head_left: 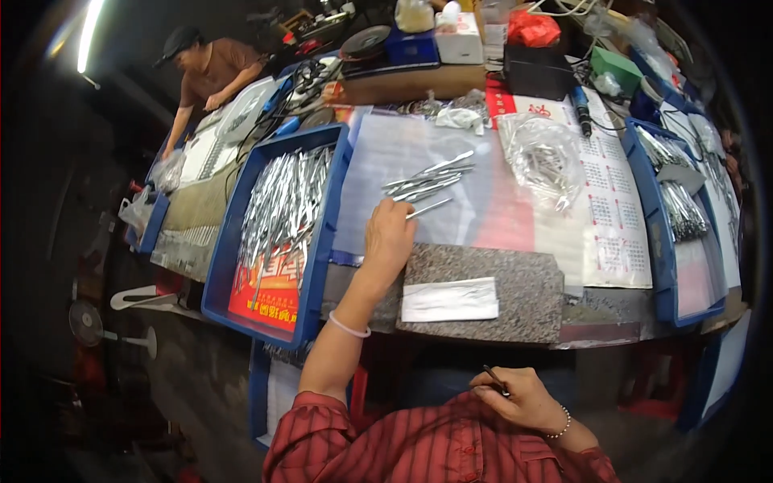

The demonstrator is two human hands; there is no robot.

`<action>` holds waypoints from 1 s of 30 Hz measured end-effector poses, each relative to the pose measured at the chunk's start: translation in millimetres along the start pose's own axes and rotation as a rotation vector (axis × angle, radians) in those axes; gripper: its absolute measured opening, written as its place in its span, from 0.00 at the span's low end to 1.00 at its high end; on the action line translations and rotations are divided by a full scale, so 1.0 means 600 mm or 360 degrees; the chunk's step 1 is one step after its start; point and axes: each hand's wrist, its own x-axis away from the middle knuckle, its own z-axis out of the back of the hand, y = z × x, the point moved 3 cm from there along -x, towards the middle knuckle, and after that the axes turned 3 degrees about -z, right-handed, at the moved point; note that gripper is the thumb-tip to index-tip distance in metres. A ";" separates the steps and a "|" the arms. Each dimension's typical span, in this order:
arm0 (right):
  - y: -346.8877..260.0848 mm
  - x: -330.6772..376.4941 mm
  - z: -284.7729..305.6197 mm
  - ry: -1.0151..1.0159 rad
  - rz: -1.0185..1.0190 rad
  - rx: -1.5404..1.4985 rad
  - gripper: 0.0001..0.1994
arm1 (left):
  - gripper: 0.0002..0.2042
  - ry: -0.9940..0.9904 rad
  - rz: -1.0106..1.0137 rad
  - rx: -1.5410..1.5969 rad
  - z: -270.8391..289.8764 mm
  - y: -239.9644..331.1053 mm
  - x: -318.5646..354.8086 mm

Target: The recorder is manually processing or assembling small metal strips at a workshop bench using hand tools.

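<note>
A thin silver metal piece (428,208) is pinched at its near end in the grip of the left hand (388,240), the fingers closed around it. The piece points away to the right and up, its far end lying just short of a small loose pile of like metal pieces (427,181), which is spread on a clear plastic sheet (378,153) on the desk (523,310). The left wrist is ringed by a pale band (348,326).

The right hand (519,400) is held low, close to the body over the red striped shirt (419,451), well apart from the pile. A slim dark stick-like tool (495,379) is held in its closed grip, with 1 end projecting up and to the left; a beaded bracelet (561,424) is worn on that wrist.

Just right of the left forearm, a white paper slip (449,299) lies on a speckled stone slab (499,278). To the left of the left hand, a blue tray (322,241) is filled with many more silver pieces. A clear bag (547,157) of pieces lies right of the pile, and a second blue tray (654,241) stands at the far right. Another person (211,76) is bent over the far left end of the desk.
</note>
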 end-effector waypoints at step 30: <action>-0.026 -0.027 0.043 0.0188 0.0354 0.0068 0.08 | 0.10 -0.0388 0.0250 0.1313 0.084 0.265 0.168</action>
